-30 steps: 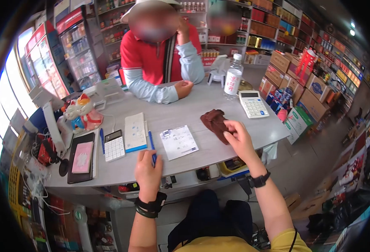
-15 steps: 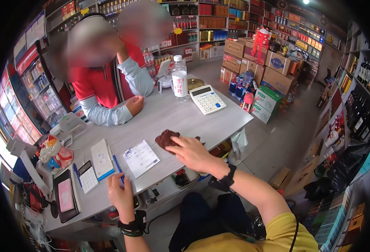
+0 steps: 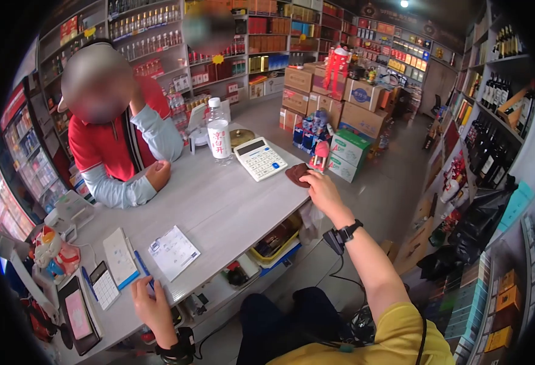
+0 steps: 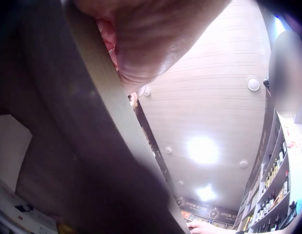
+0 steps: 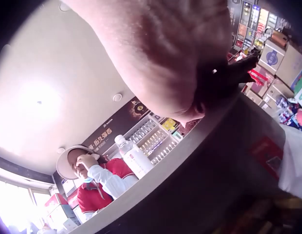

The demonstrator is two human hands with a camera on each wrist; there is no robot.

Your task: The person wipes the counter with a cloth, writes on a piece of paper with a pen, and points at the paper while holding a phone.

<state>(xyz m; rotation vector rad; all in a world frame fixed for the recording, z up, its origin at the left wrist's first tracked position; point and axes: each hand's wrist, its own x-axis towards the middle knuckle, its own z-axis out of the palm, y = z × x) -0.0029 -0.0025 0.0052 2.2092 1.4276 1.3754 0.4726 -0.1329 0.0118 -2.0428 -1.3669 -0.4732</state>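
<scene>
My right hand (image 3: 323,193) grips a crumpled brown cloth (image 3: 296,174) at the right corner of the grey counter (image 3: 231,194). In the right wrist view, dark folds of the cloth (image 5: 228,75) show beyond the palm, at the counter's edge. A white calculator (image 3: 260,159) with a blue key lies just left of the cloth. At the counter's near edge rests my left hand (image 3: 152,306), fingers loosely bent, its fingertips beside the lower end of a blue pen (image 3: 141,263). Right of that pen is a white notepad (image 3: 174,252) with writing on it.
A water bottle (image 3: 218,131) stands near the far edge. Across the counter, a person in red (image 3: 112,137) leans on folded sleeves. Toward the left lie a smaller calculator (image 3: 103,286), a long white pad (image 3: 120,258) and a cat figurine (image 3: 55,252). Cartons (image 3: 365,97) are stacked beyond.
My right hand has taken the cloth from beside the notepad to the counter's right corner, near the white calculator. The head view has swung right. My left hand stays by the pen.
</scene>
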